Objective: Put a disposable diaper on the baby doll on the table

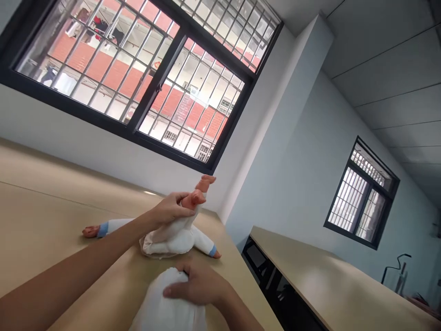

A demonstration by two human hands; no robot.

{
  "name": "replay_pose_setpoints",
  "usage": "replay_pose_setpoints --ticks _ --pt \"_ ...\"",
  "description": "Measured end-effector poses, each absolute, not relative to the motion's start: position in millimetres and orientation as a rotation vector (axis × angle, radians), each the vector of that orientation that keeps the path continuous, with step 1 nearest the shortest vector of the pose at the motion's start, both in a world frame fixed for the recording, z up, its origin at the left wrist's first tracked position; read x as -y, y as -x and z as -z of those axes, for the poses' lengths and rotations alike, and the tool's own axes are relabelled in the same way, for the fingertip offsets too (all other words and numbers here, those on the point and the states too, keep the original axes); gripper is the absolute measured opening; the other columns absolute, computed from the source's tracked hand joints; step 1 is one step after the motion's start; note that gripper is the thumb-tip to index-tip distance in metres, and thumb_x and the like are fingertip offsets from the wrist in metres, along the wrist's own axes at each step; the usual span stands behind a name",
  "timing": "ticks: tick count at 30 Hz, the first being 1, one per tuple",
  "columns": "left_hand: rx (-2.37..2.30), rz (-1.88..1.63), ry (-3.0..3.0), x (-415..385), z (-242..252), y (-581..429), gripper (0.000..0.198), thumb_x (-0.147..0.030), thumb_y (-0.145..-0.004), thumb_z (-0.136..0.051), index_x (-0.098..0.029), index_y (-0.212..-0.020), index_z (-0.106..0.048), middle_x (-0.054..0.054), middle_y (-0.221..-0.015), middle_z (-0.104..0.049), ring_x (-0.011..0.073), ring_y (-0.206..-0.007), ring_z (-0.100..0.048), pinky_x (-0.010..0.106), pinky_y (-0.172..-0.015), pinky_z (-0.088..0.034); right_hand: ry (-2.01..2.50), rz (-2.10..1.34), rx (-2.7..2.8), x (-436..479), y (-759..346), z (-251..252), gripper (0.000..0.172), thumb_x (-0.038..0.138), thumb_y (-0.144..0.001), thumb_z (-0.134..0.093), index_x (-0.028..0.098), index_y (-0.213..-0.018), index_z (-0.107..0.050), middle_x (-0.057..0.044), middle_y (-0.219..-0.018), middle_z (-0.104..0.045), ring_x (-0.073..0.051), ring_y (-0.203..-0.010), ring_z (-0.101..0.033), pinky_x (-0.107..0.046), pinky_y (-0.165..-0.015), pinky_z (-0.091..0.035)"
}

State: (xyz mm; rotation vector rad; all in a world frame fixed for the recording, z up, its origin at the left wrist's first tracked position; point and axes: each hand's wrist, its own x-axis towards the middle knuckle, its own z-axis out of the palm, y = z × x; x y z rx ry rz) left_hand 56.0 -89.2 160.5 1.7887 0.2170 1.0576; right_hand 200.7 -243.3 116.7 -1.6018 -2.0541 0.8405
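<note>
A baby doll (175, 239) in a white top with blue cuffs lies on the tan tabletop (48, 216), its pink arms stretched to both sides. My left hand (170, 208) grips the doll's raised lower legs, and its bare pink feet (203, 185) stick out past my fingers. My right hand (198, 282) presses on a soft white bundle (165, 303) nearer to me, cut off by the bottom of the picture. What the bundle is, I cannot tell. A pale cloth (151, 246) bunches under the doll's body.
The view is tilted. The tabletop ends at a long edge (241, 271) on the right, beyond which a dark gap separates it from a second tan table (320, 280). A barred window (138, 78) stands behind the doll, and a thin black stand (396, 271) sits at the far right.
</note>
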Motion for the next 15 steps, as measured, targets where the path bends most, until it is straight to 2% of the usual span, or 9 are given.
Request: replay_pose_setpoints --ticks 2,6,8,10,12,13,15 --pt "-0.156 -1.088 -1.682 79 -165 -52 0.044 -0.026 -0.069 -0.074 -0.022 -0.113 -0.073 0.000 -0.100 -0.069 0.0238 -0.097 -0.061 0.029 -0.079 -0.046 1.651 -0.751 2.135 214 -202 -108 0.019 0.036 -0.077 -0.078 0.019 -0.079 -0.070 0.003 -0.079 -0.067 -0.014 -0.075 -0.057 -0.023 -0.068 -0.042" --pt "-0.119 -1.109 -1.604 70 -168 -46 0.044 -0.027 -0.069 -0.078 -0.021 -0.113 -0.074 0.000 -0.098 -0.069 0.0213 -0.091 -0.060 0.027 -0.076 -0.045 1.805 -0.458 2.322 189 -201 -84 0.022 0.041 -0.081 -0.075 0.020 -0.083 -0.071 0.000 -0.083 -0.070 -0.017 -0.074 -0.061 -0.025 -0.062 -0.042" --pt "-0.119 -1.121 -1.613 70 -170 -45 0.042 -0.028 -0.069 -0.080 -0.021 -0.111 -0.076 -0.001 -0.098 -0.069 0.0211 -0.092 -0.061 0.027 -0.077 -0.045 1.832 -0.265 2.448 191 -197 -73 0.021 0.040 -0.084 -0.072 0.020 -0.088 -0.072 -0.003 -0.088 -0.072 -0.022 -0.082 -0.065 -0.029 -0.070 -0.048" --pt "-0.134 -1.118 -1.622 69 -172 -45 0.042 -0.028 -0.068 -0.080 -0.021 -0.109 -0.077 -0.001 -0.097 -0.070 0.0218 -0.094 -0.061 0.027 -0.078 -0.045 1.806 -0.026 2.517 195 -190 -62 0.022 0.038 -0.086 -0.072 0.019 -0.098 -0.072 -0.007 -0.099 -0.073 -0.027 -0.097 -0.066 -0.036 -0.086 -0.053" --pt "-0.142 -1.101 -1.622 69 -172 -45 0.044 -0.026 -0.067 -0.079 -0.021 -0.111 -0.077 0.000 -0.098 -0.071 0.0227 -0.096 -0.062 0.028 -0.080 -0.046 1.811 0.241 2.460 200 -183 -52 0.033 0.038 -0.085 -0.075 0.018 -0.111 -0.070 -0.012 -0.116 -0.070 -0.034 -0.110 -0.062 -0.048 -0.096 -0.052" --pt "-0.138 -1.089 -1.626 68 -171 -45 0.045 -0.025 -0.067 -0.078 -0.021 -0.112 -0.077 0.000 -0.098 -0.071 0.0227 -0.096 -0.062 0.028 -0.080 -0.046 1.847 0.352 2.413 202 -178 -48 0.036 0.035 -0.086 -0.074 0.018 -0.117 -0.068 -0.014 -0.121 -0.068 -0.036 -0.113 -0.061 -0.052 -0.096 -0.052" --pt "-0.128 -1.069 -1.640 67 -170 -45 0.044 -0.024 -0.068 -0.076 -0.022 -0.112 -0.077 -0.001 -0.097 -0.071 0.0217 -0.094 -0.062 0.028 -0.078 -0.046 1.935 0.437 2.409 204 -170 -41 0.030 0.025 -0.089 -0.067 0.016 -0.118 -0.068 -0.017 -0.121 -0.066 -0.038 -0.111 -0.061 -0.055 -0.091 -0.054"
